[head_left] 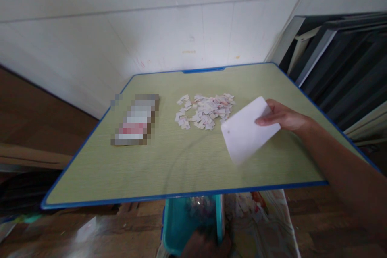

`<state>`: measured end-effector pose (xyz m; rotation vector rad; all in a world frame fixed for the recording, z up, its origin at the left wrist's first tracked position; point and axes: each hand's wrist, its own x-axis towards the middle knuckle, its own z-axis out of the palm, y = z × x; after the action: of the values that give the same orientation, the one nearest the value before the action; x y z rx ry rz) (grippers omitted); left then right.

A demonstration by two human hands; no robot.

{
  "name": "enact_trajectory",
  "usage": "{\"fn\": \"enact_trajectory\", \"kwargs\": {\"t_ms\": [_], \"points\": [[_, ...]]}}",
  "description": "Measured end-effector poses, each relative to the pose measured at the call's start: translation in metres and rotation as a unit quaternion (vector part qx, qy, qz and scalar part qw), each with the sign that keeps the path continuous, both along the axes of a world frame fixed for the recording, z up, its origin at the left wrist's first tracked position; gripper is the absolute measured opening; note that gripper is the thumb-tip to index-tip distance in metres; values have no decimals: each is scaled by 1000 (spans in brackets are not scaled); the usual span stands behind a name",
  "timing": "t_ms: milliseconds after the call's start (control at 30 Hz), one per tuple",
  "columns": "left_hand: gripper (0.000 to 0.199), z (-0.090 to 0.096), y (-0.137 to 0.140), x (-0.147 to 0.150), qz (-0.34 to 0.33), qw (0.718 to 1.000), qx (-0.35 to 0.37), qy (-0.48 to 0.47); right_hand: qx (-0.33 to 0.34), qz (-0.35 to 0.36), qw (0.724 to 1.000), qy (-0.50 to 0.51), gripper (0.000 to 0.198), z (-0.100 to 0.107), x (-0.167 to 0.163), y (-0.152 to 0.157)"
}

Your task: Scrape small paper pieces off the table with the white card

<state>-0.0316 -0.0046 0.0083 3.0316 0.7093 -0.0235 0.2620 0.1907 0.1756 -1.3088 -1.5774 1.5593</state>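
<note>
In my right hand [282, 115] is a white rectangular card [249, 129] with a small hole near one corner. The thumb lies on its near face and the fingers are behind it; the card tilts over the table, its lower corner blurred. Just left of the card lies a loose heap of small paper pieces [211, 109]. At the bottom of the view, dark and partly cut off, my left hand [207, 244] grips the front right rim of a teal plastic tub [178, 225]. Some bits show inside the tub, under the table's front edge.
The green tabletop [136, 177] has a blue rim and stands against a white wall [169, 32]. A blurred-out flat item [134, 121] lies on its left. Dark framed panels [341, 56] lean at the right. A patterned cloth [266, 229] with scraps lies below the table.
</note>
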Motion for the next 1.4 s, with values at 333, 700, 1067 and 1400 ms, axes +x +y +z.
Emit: {"fn": "enact_trajectory", "kwargs": {"t_ms": [333,700,1067,1400], "points": [[40,1,2,0,-6,1000,-21,3,89,-227,970,11,26,-7,-6,11],[34,-3,1,0,-3,1000,-17,-18,47,-154,987,-7,24,-2,3,8],[34,0,2,1,-2,1000,11,-17,19,-96,995,-19,26,2,2,6],[44,-3,-1,-1,-3,1000,-6,14,-74,98,991,-50,20,7,-1,-4]]}}
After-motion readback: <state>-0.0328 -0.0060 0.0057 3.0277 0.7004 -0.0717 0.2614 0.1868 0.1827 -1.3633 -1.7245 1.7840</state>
